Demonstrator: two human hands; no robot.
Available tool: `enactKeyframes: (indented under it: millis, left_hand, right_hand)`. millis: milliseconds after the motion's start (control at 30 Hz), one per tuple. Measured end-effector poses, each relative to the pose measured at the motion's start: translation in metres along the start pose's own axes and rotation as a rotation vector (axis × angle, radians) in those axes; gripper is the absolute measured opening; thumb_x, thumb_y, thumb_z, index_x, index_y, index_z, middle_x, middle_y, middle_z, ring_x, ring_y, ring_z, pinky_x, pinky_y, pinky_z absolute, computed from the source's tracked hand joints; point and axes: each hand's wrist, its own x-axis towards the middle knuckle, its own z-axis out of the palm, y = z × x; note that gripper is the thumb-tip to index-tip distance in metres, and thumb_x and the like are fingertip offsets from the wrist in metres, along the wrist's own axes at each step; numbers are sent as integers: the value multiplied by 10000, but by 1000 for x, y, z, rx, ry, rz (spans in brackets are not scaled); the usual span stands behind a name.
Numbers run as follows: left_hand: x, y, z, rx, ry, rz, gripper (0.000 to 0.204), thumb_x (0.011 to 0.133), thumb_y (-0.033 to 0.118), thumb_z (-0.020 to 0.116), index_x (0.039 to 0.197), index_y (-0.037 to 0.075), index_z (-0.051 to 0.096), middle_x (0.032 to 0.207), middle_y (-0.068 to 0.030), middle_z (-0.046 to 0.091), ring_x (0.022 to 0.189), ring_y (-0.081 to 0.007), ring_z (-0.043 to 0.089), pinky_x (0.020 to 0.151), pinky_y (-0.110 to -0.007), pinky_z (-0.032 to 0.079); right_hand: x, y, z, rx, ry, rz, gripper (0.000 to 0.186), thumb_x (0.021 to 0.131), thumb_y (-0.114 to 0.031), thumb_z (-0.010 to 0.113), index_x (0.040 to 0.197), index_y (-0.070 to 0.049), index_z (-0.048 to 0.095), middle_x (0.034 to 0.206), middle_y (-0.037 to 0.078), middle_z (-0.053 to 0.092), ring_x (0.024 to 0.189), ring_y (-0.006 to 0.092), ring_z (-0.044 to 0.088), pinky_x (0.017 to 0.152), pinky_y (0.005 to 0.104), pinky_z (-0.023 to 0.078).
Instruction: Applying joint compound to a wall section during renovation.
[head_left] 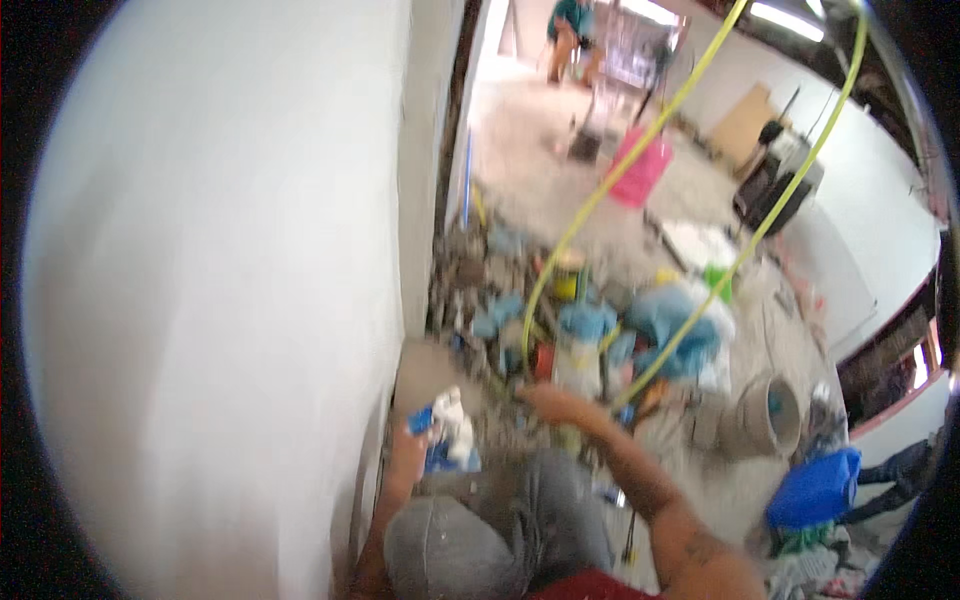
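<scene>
The picture is blurred. My left hand [408, 446] is low beside the white wall [220, 300] and grips a white and blue object [447, 425]. My right hand [548, 400] reaches forward over a heap of rubble and blue bags [590, 325]. It lies at the lower end of a loop of yellow hose [610, 180] that hangs from above; whether the fingers grip the hose cannot be made out. My grey trousers [480, 535] fill the lower middle.
A pink bucket [640, 170] stands on the dusty floor beyond a doorway. A grey bucket [770, 415] and a blue container [815, 488] are at the right. One person [570, 25] is far off at the top, another person's legs [900, 470] at the right edge.
</scene>
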Motion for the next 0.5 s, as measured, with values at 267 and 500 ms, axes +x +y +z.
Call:
enactKeyframes:
  millis: [267, 500]
  left_hand:
    - [-18, 176, 30, -318, -116, -45, 172, 755, 123, 686, 882, 25, 623, 737, -13, 614, 630, -78, 541, 553, -253, 434]
    - [-101, 405, 8, -315, -172, 411, 363, 805, 114, 545, 1144, 3, 478, 1041, -124, 560, 998, -239, 533, 849, -337, 446]
  right_hand:
    - [-71, -42, -244, -255, 710, -141, 524, 664, 20, 464, 1189, 22, 475, 1117, 228, 548, 1065, 353, 507, 946, 369, 388]
    - [-333, -199, -461, -206, 1860, -397, 562, 656, 155, 390, 1201, 29, 447, 1180, 184, 513, 1141, 268, 478, 980, 324, 337]
